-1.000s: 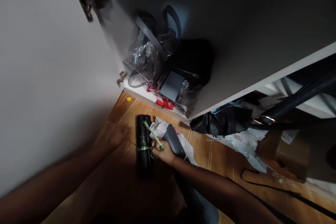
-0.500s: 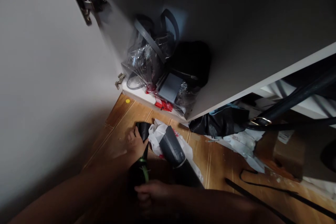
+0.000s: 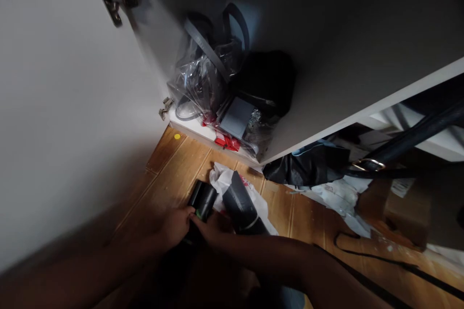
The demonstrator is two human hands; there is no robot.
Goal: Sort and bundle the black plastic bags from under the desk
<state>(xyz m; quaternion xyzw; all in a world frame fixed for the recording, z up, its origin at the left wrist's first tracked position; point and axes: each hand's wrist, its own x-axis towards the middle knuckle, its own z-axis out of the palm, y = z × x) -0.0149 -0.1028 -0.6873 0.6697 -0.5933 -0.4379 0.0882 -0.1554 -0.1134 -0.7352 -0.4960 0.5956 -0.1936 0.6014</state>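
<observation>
A dark, glossy black roll (image 3: 203,197) lies low over the wooden floor, its far end toward the cupboard. My left hand (image 3: 178,224) is closed on its left side. From the right, my right hand (image 3: 212,226) grips the same roll, and the two hands meet on it. A bit of green, like a tie (image 3: 198,213), shows between the fingers. Just right of my right hand lies a second dark roll (image 3: 239,200) with a thin pale band, on crumpled white paper or plastic (image 3: 221,177). The near part of the held roll is lost in shadow.
An open white cabinet door (image 3: 54,106) stands at the left. Inside the cabinet sit a clear plastic bag (image 3: 197,77), a grey flat box (image 3: 237,117) and a black bag (image 3: 268,79). At right are a black bag (image 3: 308,164), a cardboard box (image 3: 409,207) and dark straps (image 3: 384,258).
My right hand has moved up and forward to meet my left hand on the black roll. The left hand has drawn back slightly. The green tie is now mostly covered by fingers.
</observation>
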